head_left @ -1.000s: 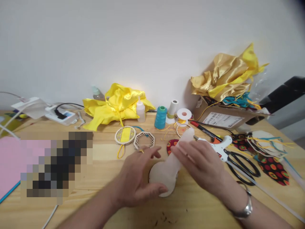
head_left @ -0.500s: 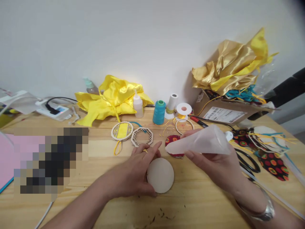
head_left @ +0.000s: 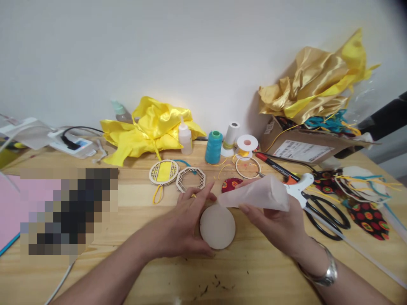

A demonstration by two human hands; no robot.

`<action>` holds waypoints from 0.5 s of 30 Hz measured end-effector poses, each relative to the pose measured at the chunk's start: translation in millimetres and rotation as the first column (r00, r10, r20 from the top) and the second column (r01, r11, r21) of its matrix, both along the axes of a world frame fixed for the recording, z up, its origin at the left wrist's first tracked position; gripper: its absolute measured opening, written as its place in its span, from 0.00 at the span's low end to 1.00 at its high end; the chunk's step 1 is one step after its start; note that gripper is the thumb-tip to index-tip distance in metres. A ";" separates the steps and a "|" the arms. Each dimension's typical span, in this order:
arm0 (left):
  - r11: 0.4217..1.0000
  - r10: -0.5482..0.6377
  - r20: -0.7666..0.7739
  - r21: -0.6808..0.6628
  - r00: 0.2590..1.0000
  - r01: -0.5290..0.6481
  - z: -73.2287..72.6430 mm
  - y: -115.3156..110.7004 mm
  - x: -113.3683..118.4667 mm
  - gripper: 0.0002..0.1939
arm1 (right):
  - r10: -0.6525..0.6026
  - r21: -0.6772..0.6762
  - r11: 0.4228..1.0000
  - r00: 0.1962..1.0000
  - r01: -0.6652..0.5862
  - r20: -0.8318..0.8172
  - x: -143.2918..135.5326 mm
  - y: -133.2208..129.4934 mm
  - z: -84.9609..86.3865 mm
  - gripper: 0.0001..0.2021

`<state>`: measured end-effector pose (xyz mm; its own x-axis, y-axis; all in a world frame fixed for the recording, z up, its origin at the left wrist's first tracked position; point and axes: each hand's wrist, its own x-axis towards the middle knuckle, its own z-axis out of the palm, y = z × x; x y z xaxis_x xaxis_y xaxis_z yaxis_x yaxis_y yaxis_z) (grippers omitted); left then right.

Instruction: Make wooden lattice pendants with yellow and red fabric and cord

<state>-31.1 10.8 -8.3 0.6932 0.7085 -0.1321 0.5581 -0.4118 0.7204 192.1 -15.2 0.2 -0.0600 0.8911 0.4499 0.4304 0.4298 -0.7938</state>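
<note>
A plain pale round disc [head_left: 218, 227] lies on the wooden table. My left hand [head_left: 187, 222] holds it by its left side, thumb at the lower edge and fingers beyond the upper edge. In my right hand [head_left: 276, 220] is a translucent white squeeze bottle [head_left: 257, 195], tilted with its narrow end pointing left. That tip is over or close to the disc's upper edge; whether it touches, I cannot tell. Behind the bottle, a dark red patterned fabric round [head_left: 230, 184] is partly hidden.
Beyond my hands lie an octagonal lattice frame [head_left: 190, 179], a round yellow-backed lattice piece [head_left: 164, 171] and a thin ring [head_left: 248, 168]. A teal thread cone [head_left: 213, 148] stands near the wall. Black-handled scissors [head_left: 330, 212] and a cardboard box [head_left: 286, 142] are at right.
My right hand has moved left with the bottle, bringing its tip to the disc's upper edge. More of the scissors and the red-and-black marker now shows. My left hand keeps its hold.
</note>
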 end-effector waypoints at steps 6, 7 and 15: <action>0.999 -0.037 0.004 0.030 0.999 0.037 -0.8 -0.9 -0.3 0.60 | -0.086 0.091 0.993 0.986 0.073 0.140 1.1 -2.2 -2.9 0.09; 0.999 -0.035 0.004 0.037 0.999 0.034 -0.9 -1.0 -0.1 0.60 | -0.073 0.090 0.994 0.985 0.059 0.156 0.1 -2.7 -2.7 0.09; 0.997 -0.023 0.018 0.074 1.000 0.022 -5.5 -1.1 0.9 0.60 | -0.031 0.057 0.998 0.977 0.019 0.210 -5.7 -2.1 -5.7 0.10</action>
